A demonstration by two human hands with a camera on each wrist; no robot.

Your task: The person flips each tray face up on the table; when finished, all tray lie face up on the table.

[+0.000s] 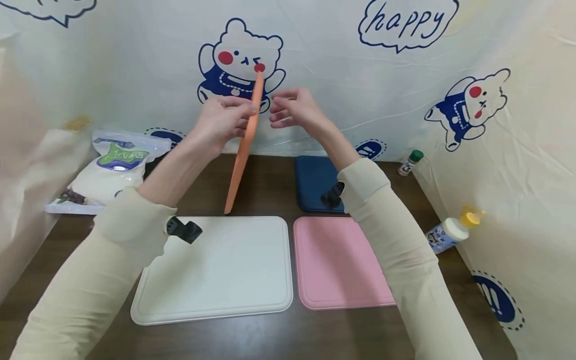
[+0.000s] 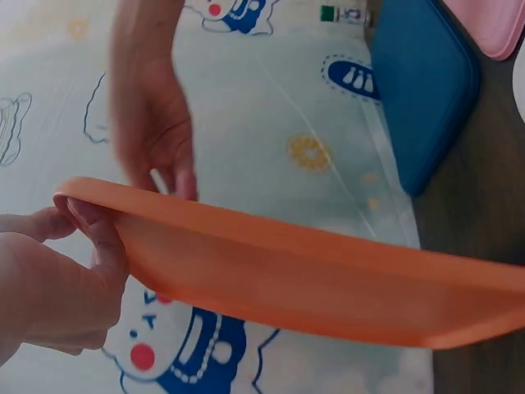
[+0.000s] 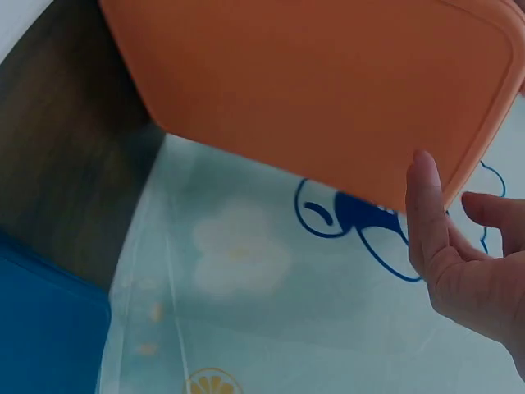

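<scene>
An orange shallow rectangular tray (image 1: 245,145) stands nearly on edge, steeply tilted, its lower end close to the table behind the white tray. My left hand (image 1: 222,122) pinches its rim near the upper end, the thumb on the hollow inner side in the left wrist view. Just to the right of the tray is my right hand (image 1: 294,111), fingers loosely spread with nothing in them. In the right wrist view the flat orange face fills the top, and the fingers (image 3: 426,193) overlap its corner.
A white tray (image 1: 225,270) and a pink tray (image 1: 337,260) lie side by side in front, with a blue tray (image 1: 312,182) behind the pink one. At left sits a plastic bag (image 1: 112,170). A green-capped bottle (image 1: 409,162) and a yellow-capped bottle (image 1: 450,232) lie at right.
</scene>
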